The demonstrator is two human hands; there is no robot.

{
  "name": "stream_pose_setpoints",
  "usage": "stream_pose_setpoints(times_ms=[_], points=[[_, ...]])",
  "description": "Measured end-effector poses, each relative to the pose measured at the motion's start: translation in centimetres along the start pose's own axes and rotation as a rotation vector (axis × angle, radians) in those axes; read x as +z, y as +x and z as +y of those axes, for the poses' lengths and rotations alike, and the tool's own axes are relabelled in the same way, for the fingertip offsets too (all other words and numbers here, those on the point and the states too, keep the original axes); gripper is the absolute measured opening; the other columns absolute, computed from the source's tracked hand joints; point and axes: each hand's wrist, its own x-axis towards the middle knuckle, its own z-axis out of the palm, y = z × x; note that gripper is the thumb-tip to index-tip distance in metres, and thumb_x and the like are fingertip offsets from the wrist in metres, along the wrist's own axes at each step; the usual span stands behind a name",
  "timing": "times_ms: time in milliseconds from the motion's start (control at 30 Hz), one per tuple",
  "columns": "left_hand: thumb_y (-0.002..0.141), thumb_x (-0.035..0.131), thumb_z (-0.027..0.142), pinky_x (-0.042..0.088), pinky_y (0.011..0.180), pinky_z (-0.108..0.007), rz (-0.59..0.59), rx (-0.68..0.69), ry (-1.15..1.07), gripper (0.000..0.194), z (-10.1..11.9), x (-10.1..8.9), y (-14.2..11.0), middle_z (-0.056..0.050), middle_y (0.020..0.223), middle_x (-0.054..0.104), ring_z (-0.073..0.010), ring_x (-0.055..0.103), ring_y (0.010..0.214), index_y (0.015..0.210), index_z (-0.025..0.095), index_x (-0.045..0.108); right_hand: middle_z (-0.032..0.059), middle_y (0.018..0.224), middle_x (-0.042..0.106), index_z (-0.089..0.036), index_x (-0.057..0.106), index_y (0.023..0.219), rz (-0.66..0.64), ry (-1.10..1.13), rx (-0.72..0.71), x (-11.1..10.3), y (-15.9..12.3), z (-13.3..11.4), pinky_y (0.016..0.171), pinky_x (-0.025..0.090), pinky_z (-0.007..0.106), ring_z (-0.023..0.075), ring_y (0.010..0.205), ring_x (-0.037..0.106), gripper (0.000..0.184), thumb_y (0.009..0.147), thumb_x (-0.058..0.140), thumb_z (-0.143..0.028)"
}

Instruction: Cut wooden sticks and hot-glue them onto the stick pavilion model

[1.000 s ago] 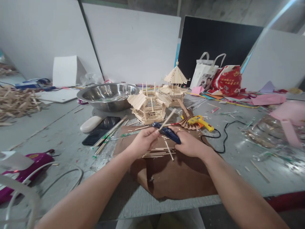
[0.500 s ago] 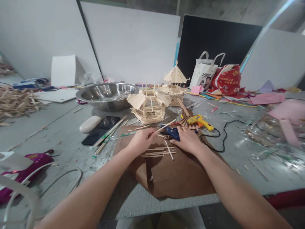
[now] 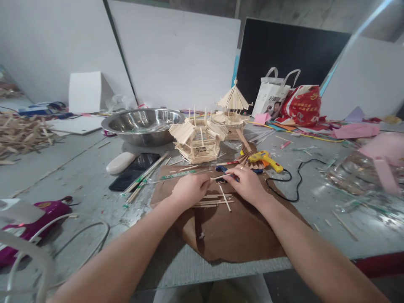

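Over the brown sheet point(image 3: 240, 235), my left hand point(image 3: 192, 188) pinches one end of a thin wooden stick point(image 3: 220, 176). The fingers of my right hand point(image 3: 248, 185) are closed on its other end. Just behind my right hand lies a blue-handled hand tool point(image 3: 259, 171), partly covered by the fingers; its kind is hard to make out. Several cut sticks point(image 3: 210, 204) rest on the sheet below my hands, with one stick point(image 3: 225, 198) lying across them. Beyond my left hand stands a roofless pavilion model point(image 3: 198, 143) built of sticks.
A yellow glue gun point(image 3: 267, 161) with a black cord lies right of the tool. A finished-looking pavilion model point(image 3: 234, 101) stands behind. Left are a steel basin point(image 3: 143, 136), a phone point(image 3: 135, 170), a white oval case point(image 3: 120, 163) and wrapped chopsticks point(image 3: 147, 176). A purple device point(image 3: 52, 210) sits nearer.
My right hand has come off the blue-handled tool and taken the stick's far end. The stick, which pointed up to the right from my left hand, now lies lower between both hands.
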Motion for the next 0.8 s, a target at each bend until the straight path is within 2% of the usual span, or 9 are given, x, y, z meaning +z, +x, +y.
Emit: stream_pose_setpoints(times_ms=[67,233,367,533,667,733,800], points=[[0.080,0.030,0.037,0.028,0.051,-0.024,-0.018,-0.025,0.044,0.035,0.4,-0.2,-0.1,-0.005,0.064,0.060,-0.0162,0.053,0.061,0.070,0.021,0.060,0.0034,0.078,0.060,-0.021,0.061,0.080,-0.034,-0.081,0.043,-0.2,0.0,-0.1,0.071,0.035,0.025,0.0154,0.080,0.052,0.030,0.079,0.040,-0.042],[0.079,0.031,0.039,0.034,0.057,-0.026,-0.022,-0.100,0.108,0.036,1.0,-0.6,-0.2,-0.006,0.069,0.062,-0.0195,0.057,0.070,0.075,0.022,0.062,0.0027,0.074,0.060,-0.022,0.062,0.077,-0.061,-0.212,0.067,-0.7,-0.2,-0.8,0.063,0.032,0.023,0.0147,0.075,0.053,0.033,0.080,0.037,-0.044],[0.078,0.030,0.041,0.037,0.060,-0.029,-0.048,-0.196,0.188,0.039,0.3,-0.5,0.1,-0.009,0.072,0.063,-0.0212,0.058,0.070,0.076,0.021,0.063,0.0037,0.072,0.062,-0.021,0.062,0.073,0.000,-0.243,0.069,-0.7,-0.7,-1.7,0.061,0.032,0.024,0.0153,0.074,0.054,0.034,0.082,0.034,-0.039],[0.079,0.026,0.043,0.038,0.061,-0.030,0.026,-0.247,0.244,0.043,-1.4,-0.9,0.5,-0.010,0.075,0.064,-0.0219,0.058,0.071,0.079,0.022,0.064,0.0022,0.073,0.063,-0.020,0.060,0.078,0.023,-0.007,0.137,-0.7,-0.5,-1.4,0.060,0.035,0.023,0.0141,0.068,0.055,0.027,0.080,0.038,-0.036],[0.079,0.027,0.037,0.038,0.057,-0.031,0.060,-0.284,0.268,0.039,-2.9,-1.1,0.6,-0.010,0.077,0.063,-0.0228,0.057,0.069,0.078,0.022,0.063,0.0025,0.075,0.062,-0.018,0.057,0.082,0.016,0.252,0.160,-0.4,-0.1,-0.8,0.061,0.037,0.024,0.0137,0.068,0.054,0.025,0.079,0.036,-0.031],[0.079,0.029,0.032,0.038,0.059,-0.032,0.099,-0.271,0.288,0.036,-3.5,-0.9,0.7,-0.010,0.080,0.062,-0.0237,0.056,0.073,0.078,0.021,0.063,0.0015,0.069,0.061,-0.018,0.055,0.085,-0.014,0.394,0.186,-0.1,-0.1,-0.8,0.059,0.038,0.024,0.0127,0.062,0.053,0.024,0.079,0.036,-0.031],[0.078,0.032,0.028,0.038,0.065,-0.033,0.185,-0.219,0.303,0.032,-3.8,-0.7,0.7,-0.010,0.085,0.061,-0.0245,0.053,0.081,0.083,0.020,0.063,0.0004,0.065,0.059,-0.017,0.051,0.088,-0.078,0.559,0.257,0.3,-0.1,-0.9,0.054,0.039,0.024,0.0109,0.052,0.050,0.023,0.077,0.037,-0.032]])
